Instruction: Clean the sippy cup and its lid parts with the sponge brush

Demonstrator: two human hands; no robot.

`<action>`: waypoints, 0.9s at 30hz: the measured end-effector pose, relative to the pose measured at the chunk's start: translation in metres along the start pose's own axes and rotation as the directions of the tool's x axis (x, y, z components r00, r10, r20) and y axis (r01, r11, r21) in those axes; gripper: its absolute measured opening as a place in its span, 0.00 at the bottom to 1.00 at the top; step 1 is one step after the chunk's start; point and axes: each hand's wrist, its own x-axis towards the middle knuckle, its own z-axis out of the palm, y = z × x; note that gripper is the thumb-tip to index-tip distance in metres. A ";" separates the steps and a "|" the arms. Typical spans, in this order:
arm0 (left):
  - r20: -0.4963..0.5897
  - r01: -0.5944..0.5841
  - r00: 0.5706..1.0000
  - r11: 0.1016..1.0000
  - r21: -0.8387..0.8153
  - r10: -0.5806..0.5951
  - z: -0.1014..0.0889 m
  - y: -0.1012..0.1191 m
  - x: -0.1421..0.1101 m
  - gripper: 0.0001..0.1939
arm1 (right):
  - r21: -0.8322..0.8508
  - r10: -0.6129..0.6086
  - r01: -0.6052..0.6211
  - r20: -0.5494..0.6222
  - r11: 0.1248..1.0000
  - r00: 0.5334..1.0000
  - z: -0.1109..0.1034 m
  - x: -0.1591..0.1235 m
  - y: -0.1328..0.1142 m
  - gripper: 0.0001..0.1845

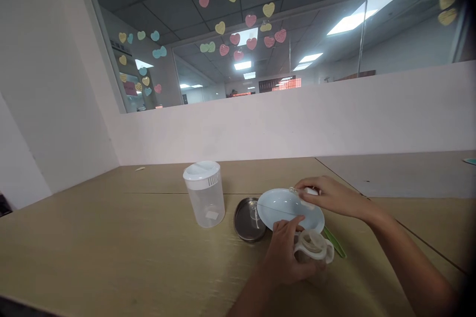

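Observation:
Near the front of the table, my left hand is wrapped around a small clear cup with a white rim and white side handles. Its top is uncovered. Above the far right rim of a pale blue bowl, my right hand is closed on a small whitish piece. Fingers cover much of that piece, so its kind is unclear. Beneath the bowl's right edge pokes out a green handle. A round steel dish lies just left of the bowl.
A tall translucent canister with a white lid stands left of the dish. Behind the wooden table rises a white wall with a window above, dotted with heart-shaped notes. A small pale scrap lies at the back left.

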 end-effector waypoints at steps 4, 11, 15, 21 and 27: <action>-0.013 -0.045 0.999 0.999 0.003 0.045 -0.003 -0.007 -0.001 0.38 | 0.052 -0.031 0.022 0.175 0.998 0.984 0.000 -0.007 -0.002 0.12; -0.068 -0.068 0.996 0.996 -0.051 0.065 -0.004 -0.015 -0.006 0.42 | 0.045 0.023 -0.037 0.285 0.998 0.958 0.008 -0.009 0.002 0.08; -0.064 -0.032 0.998 0.998 -0.054 0.028 -0.003 -0.016 -0.008 0.44 | 0.021 0.061 -0.071 0.322 0.997 0.945 0.012 -0.005 0.008 0.08; -0.061 -0.030 0.998 0.998 -0.047 0.027 -0.006 -0.009 -0.005 0.44 | 0.022 0.053 -0.062 0.282 0.998 0.958 0.012 -0.005 0.000 0.10; -0.079 -0.077 0.994 0.996 0.050 0.081 -0.007 -0.006 -0.002 0.44 | 0.007 0.003 -0.005 0.334 1.000 0.942 0.017 -0.006 -0.011 0.13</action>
